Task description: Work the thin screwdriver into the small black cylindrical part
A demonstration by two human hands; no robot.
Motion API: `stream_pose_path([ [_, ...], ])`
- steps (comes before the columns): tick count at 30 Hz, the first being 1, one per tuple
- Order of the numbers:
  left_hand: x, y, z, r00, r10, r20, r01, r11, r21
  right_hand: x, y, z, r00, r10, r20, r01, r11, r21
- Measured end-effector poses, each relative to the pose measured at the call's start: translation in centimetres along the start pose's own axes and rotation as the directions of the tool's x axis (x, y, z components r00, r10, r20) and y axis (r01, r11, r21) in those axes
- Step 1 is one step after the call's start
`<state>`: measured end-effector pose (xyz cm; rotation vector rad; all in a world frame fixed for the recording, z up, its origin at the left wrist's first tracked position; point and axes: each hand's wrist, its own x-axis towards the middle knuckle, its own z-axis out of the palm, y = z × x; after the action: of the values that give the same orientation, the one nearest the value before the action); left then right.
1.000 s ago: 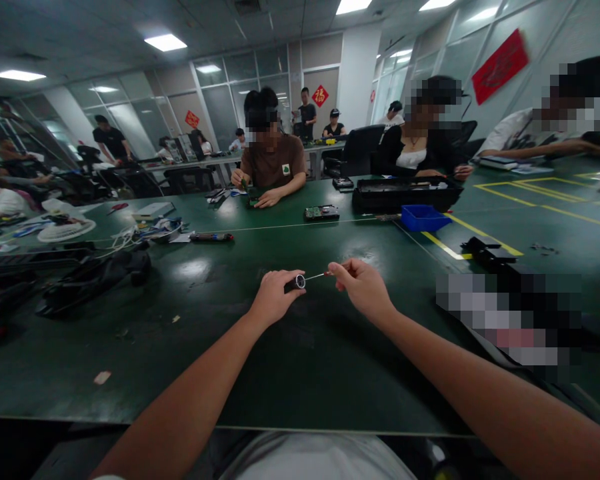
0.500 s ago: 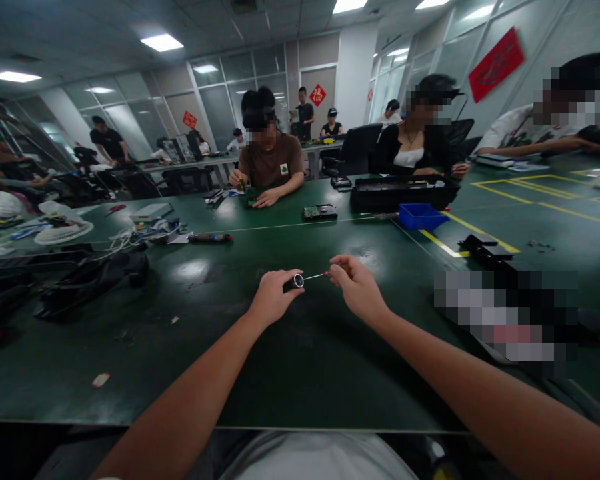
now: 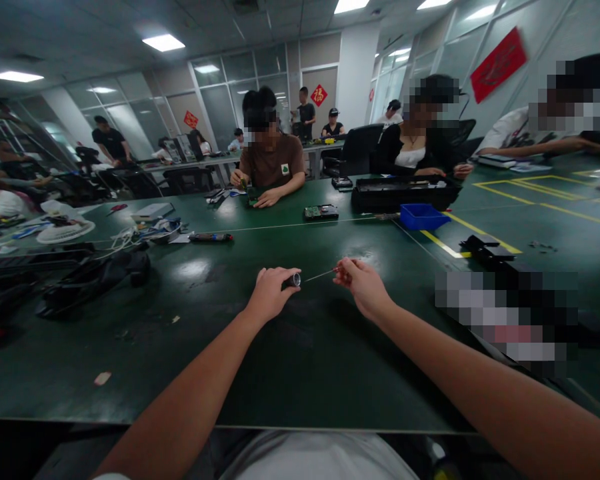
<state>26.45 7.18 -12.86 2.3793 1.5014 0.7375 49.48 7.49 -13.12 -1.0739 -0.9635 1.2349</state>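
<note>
Most of a small black cylinder with a silver-rimmed end (image 3: 297, 279) is hidden by the left hand (image 3: 271, 293), in whose fingers it is gripped over the dark green table (image 3: 290, 380). The handle of a thin, metal-shafted tool with a red grip (image 3: 321, 275) is largely covered by the right hand (image 3: 364, 283), where it is pinched. The rimmed end is turned rightward; the tool's long axis is slanted, its tip pointed leftward, just beside the rim.
</note>
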Motion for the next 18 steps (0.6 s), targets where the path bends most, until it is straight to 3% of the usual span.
stream_pose_path([
  [5, -0.25, 0.66, -0.33, 0.999, 0.043, -0.003, -0.043, 0.994, 0.096, -0.42, 0.36, 0.44, 0.998, -0.052, 0.035, 0.053, 0.998, -0.024],
  [10, -0.25, 0.94, -0.34, 0.997, 0.076, -0.009, -0.072, 0.973, 0.217, -0.58, 0.36, 0.48, 1.0, -0.028, -0.002, 0.028, 0.994, -0.105],
  [18, -0.06, 0.75, -0.17, 0.998, 0.057, 0.036, -0.064, 0.97, 0.235, -0.91, 0.07, 0.82, 1.0, 0.006, -0.001, -0.006, 0.987, -0.16],
])
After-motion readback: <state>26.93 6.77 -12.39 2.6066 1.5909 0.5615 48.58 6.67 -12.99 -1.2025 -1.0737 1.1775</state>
